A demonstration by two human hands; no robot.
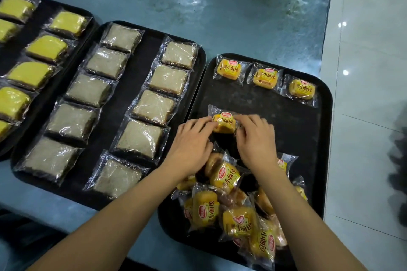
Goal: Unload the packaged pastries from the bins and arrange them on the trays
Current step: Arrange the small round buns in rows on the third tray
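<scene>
A small yellow-wrapped bun [223, 122] lies on the right black tray [308, 138], left of its middle. My left hand [192, 141] pinches the bun's left side and my right hand [256, 138] pinches its right side. Three more wrapped buns [264, 77] stand in a row along the tray's far edge. A loose heap of the same buns [237, 209] lies at the tray's near end, under my forearms.
The middle black tray [149, 55] holds two columns of wrapped grey cake slices [97, 90]. The left tray [44, 13] holds wrapped yellow slices [47, 47]. All trays sit on a blue-grey table [220, 6]; a tiled floor [370, 72] lies to the right.
</scene>
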